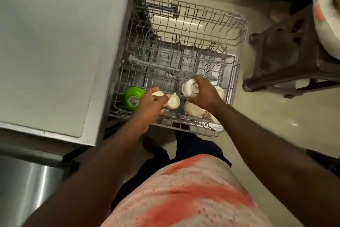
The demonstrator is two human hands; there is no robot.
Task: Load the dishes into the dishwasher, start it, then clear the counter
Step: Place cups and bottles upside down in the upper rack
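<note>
The right hand [204,96] curls round a white round plastic cup [189,87], base up, over the near end of the grey wire dishwasher rack [237,42]. The left hand [150,105] pinches a small cream cup [173,102] beside an upturned green bowl [132,98] in the rack.

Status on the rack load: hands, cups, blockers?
Left hand grips a cream cup at the rack. Right hand grips a white cup, base up. Green bowl already racked beside the left hand; no blocker seen.

We stand in a home kitchen: a wire dishwasher rack [243,29] juts out beside the grey tabletop [46,42], stainless appliance front [27,190] nearby.
</note>
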